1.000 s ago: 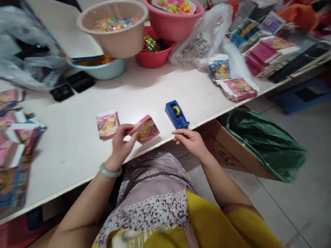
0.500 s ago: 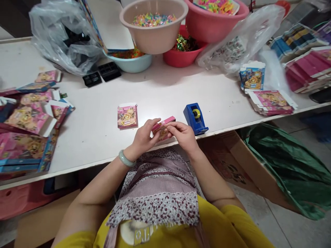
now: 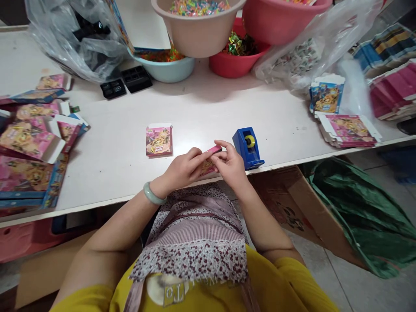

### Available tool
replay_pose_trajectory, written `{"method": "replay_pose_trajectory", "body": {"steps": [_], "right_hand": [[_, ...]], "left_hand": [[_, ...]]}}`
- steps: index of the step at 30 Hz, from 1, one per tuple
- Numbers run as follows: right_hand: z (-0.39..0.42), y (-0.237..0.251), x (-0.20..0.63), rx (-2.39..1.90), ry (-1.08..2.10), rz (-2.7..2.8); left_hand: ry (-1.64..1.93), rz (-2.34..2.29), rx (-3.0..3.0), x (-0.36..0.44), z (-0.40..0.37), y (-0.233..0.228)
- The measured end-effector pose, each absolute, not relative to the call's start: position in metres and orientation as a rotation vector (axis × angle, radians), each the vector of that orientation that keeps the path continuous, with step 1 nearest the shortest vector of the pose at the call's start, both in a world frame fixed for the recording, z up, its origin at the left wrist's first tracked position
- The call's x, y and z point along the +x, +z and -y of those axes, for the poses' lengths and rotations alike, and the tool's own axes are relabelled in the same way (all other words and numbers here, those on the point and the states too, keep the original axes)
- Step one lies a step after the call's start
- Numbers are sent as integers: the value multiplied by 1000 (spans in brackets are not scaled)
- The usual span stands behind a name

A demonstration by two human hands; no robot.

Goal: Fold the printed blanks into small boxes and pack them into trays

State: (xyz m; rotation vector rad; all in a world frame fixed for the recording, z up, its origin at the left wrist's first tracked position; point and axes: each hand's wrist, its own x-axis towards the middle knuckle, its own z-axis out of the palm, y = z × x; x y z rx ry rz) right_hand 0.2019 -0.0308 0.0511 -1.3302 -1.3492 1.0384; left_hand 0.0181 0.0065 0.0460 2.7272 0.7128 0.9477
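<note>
Between my two hands, just over the table's front edge, is a small pink printed box (image 3: 208, 166), tilted and partly hidden by fingers. My left hand (image 3: 186, 169) grips it from the left, fingers laid along its top edge. The right hand (image 3: 230, 164) holds its right end with thumb and fingertips, the index finger raised over the edge. A blue tape dispenser (image 3: 247, 148) with a yellow-cored roll stands just right of my right hand. Another pink box (image 3: 159, 140) lies face up on the table, left of and beyond my hands.
A pile of pink and blue boxes (image 3: 29, 138) fills the left side. Flattened cartons (image 3: 349, 131) are stacked at the right. Along the back stand a beige basin (image 3: 198, 34), red basins (image 3: 235, 65), a light blue basin (image 3: 169, 69), black trays (image 3: 136, 79) and plastic bags (image 3: 107, 56).
My left fingers have shifted from beside the box to along its top edge. The right index finger has lifted over the box end. The view has tilted slightly downward.
</note>
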Motion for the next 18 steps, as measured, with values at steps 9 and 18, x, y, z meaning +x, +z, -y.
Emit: {"method": "replay_pose_trajectory", "body": {"steps": [9,18], "right_hand": [[17,59,214,-1656,464,1866],[4,25,214,-1414,426,1850]], "left_hand": [[1032,-606,2460,13,-17,50],[1167,-680,2142,17,-11,33]]}}
